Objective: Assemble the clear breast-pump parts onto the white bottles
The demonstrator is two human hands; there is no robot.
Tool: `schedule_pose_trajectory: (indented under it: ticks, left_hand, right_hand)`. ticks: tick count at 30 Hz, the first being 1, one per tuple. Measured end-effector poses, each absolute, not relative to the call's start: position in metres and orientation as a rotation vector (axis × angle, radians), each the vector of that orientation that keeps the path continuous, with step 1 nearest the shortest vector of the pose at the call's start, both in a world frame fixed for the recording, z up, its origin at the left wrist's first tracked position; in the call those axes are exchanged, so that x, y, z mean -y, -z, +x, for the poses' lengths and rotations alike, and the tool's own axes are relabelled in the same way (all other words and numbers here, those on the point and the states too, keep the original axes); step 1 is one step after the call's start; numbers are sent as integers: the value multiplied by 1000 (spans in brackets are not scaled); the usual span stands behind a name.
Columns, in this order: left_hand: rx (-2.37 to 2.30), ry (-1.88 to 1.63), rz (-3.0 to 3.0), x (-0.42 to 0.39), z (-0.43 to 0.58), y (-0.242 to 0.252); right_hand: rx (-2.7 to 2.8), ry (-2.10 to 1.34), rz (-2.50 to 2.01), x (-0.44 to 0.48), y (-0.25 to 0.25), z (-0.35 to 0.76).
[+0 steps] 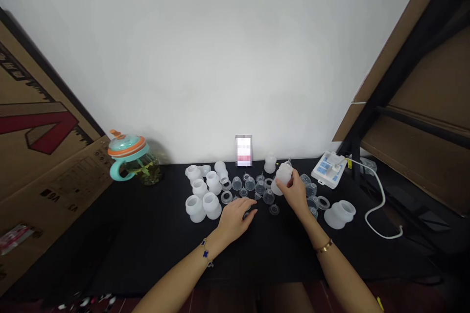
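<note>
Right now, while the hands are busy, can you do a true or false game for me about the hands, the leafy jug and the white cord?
1. The right hand holds a white bottle. True.
2. The left hand is touching the leafy jug. False: it is apart from the jug, near the small clear pieces.
3. The left hand's bracelet has blue on it. True.
4. The leafy jug is to the right of the lit screen. False: it is to the left.
5. The white cord leads to the white power strip. True.
6. The table top is yellow. False: it is black.
</note>
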State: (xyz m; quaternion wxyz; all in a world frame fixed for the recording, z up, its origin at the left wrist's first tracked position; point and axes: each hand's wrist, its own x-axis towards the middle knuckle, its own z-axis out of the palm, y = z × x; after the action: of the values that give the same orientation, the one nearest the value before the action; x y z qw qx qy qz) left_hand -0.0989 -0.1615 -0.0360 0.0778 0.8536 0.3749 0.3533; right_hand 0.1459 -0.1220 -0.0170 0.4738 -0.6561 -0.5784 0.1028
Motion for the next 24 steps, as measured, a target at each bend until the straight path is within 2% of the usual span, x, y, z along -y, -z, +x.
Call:
schedule_pose_trajectory:
  ticks: [8, 16, 24]
  left_hand:
    - [-1123, -1062, 2567, 162, -98, 36]
    - [-1126, -1044, 2580, 163, -97, 35]
    - [-1128, -1007, 2576, 163, -98, 36]
  right_hand:
    - [1322, -216, -1683, 122, 12, 151]
    - [996, -201, -1415, 115, 9, 176]
    - [1133, -285, -1455, 107, 16, 178]
